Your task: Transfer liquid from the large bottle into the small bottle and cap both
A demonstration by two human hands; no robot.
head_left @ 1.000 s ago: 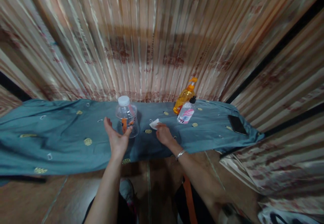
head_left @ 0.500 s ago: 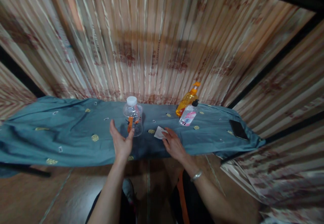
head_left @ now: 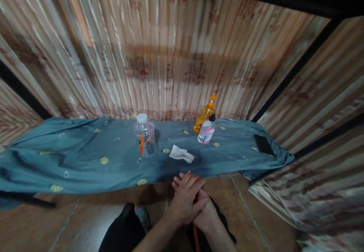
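My left hand (head_left: 185,200) lies across my right hand (head_left: 205,213), palm to palm, just off the front edge of the cloth-covered bench. The fingers of both are stretched out, and no object shows between them; the palms are hidden. Just beyond the fingertips, a crumpled white tissue (head_left: 182,154) rests on the teal cloth (head_left: 85,149). A clear plastic jar (head_left: 145,140) with a white lid and orange label stands left of the tissue. To its right are a clear pump bottle (head_left: 206,131) with a black top and, behind it, an amber pump bottle (head_left: 204,118).
A dark phone (head_left: 264,145) lies near the right end of the cloth. Pleated curtains (head_left: 170,54) hang behind and at the sides, with black frame bars in front. Below are my legs, a shoe (head_left: 143,218) and the tiled floor.
My left hand has moved from the jar to my right hand. My right hand has let go of the tissue and drawn back from the bench. The tissue now lies more stretched out.
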